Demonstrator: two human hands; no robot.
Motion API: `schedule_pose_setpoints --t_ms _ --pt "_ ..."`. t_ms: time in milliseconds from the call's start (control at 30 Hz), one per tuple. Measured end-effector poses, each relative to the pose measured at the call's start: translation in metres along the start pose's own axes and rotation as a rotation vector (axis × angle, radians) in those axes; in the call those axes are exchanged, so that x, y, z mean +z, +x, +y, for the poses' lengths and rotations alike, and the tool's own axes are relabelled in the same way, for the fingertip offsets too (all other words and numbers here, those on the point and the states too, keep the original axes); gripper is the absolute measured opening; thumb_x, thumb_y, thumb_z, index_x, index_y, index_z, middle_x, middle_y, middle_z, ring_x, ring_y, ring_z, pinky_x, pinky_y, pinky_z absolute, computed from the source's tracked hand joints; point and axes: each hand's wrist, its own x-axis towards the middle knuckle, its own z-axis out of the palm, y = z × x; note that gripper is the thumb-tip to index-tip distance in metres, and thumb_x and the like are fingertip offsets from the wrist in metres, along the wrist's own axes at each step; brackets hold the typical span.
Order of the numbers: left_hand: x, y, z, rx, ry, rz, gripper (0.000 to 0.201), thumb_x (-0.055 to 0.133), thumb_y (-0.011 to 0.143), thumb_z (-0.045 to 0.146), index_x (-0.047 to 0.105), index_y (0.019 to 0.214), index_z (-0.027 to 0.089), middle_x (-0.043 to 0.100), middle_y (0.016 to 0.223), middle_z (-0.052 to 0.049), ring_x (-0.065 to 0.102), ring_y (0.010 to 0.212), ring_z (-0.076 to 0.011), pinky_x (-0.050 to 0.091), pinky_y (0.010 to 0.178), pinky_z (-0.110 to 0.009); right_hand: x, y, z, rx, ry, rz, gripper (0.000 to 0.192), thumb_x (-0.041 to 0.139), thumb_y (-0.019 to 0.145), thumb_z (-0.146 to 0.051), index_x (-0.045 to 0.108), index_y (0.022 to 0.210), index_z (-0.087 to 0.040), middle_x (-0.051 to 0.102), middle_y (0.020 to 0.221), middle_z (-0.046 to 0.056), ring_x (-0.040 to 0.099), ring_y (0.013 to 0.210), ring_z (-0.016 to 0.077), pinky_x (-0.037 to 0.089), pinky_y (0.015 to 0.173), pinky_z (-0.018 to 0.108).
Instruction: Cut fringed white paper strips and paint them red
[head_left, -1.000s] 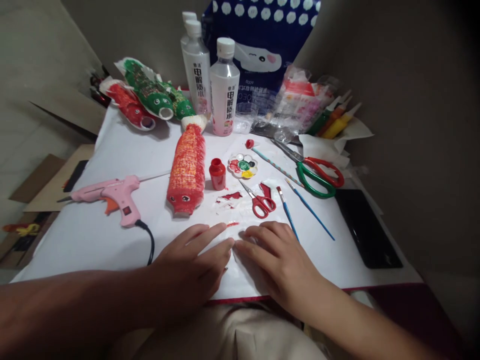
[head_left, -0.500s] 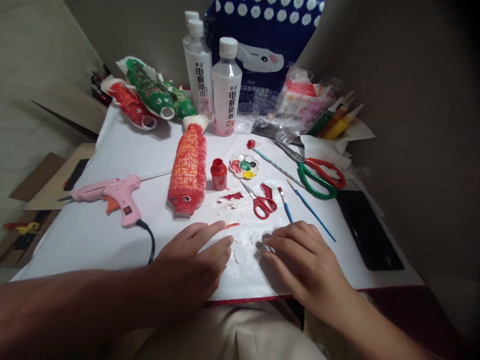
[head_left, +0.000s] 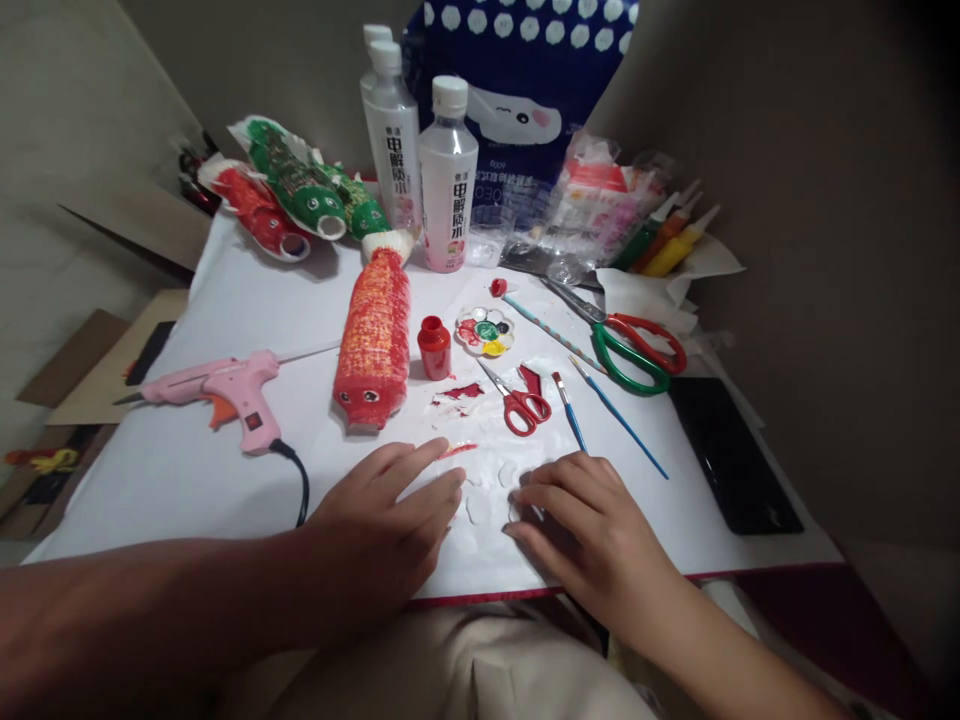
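Observation:
My left hand [head_left: 394,510] lies palm down on the white tabletop, its fingers stretched out beside several small white cut pieces [head_left: 476,509]. Across from it, my right hand [head_left: 589,520] has thumb and forefinger parted around another small white piece [head_left: 514,512] lying on the table. Its fingertips are at the piece's edge; whether they press on it I cannot tell. A red paint streak [head_left: 459,450] shows past my left fingertips. Farther up lie red-handled scissors [head_left: 525,412], a red scrap [head_left: 461,400] and a paintbrush [head_left: 571,415].
A painted red fish [head_left: 375,340], open paint bottle [head_left: 434,348] and flower palette [head_left: 484,332] stand mid-table. At left lies a corded pink glue gun [head_left: 240,395]; at right, large scissors [head_left: 630,355] and a black phone [head_left: 735,455]. Drink bottles [head_left: 448,180] and finished fish [head_left: 292,180] fill the back.
My right hand has shifted slightly down and left, and its thumb and forefinger have parted more around the white piece. My left hand stays nearly still. The whole view has moved slightly.

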Motion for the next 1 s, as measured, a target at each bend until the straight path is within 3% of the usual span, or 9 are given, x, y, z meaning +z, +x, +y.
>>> schedule_pose_setpoints --t_ms 133,333,700,1000 --pt "0.001 0.0 0.001 -0.024 0.005 -0.046 0.024 0.051 0.088 0.011 0.065 0.108 0.011 0.068 0.112 -0.005 0.051 0.122 -0.0302 0.043 0.095 -0.047 -0.003 0.0 -0.001 0.004 0.004 -0.036 0.013 0.064 0.088 -0.021 0.065 0.101 -0.021 0.066 0.094 0.007 0.055 0.087 0.0235 0.041 0.076 0.04" --pt "0.003 0.0 0.0 -0.021 0.004 -0.048 0.026 0.054 0.086 0.012 0.065 0.109 0.007 0.068 0.113 -0.006 0.051 0.121 -0.03 0.042 0.096 -0.046 -0.005 0.001 -0.013 -0.066 0.028 0.025 0.017 0.062 0.09 -0.021 0.063 0.106 -0.019 0.065 0.1 0.008 0.055 0.089 0.0228 0.042 0.078 0.04" --pt "0.004 -0.001 -0.002 -0.003 0.072 -0.095 0.03 0.055 0.085 0.017 0.064 0.113 0.011 0.067 0.118 -0.006 0.049 0.124 -0.0302 0.039 0.099 -0.046 0.026 0.014 -0.026 -0.058 -0.074 0.034 0.01 0.057 0.092 -0.019 0.066 0.09 -0.016 0.066 0.1 0.009 0.052 0.088 0.0247 0.042 0.076 0.042" --pt "0.009 -0.004 -0.002 -0.027 0.043 -0.062 0.032 0.055 0.085 0.018 0.063 0.115 0.009 0.066 0.121 -0.007 0.047 0.126 -0.0297 0.036 0.101 -0.046 0.02 0.012 -0.027 -0.062 0.011 0.007 0.009 0.058 0.092 -0.021 0.064 0.097 -0.017 0.065 0.099 0.009 0.053 0.09 0.0241 0.042 0.079 0.042"
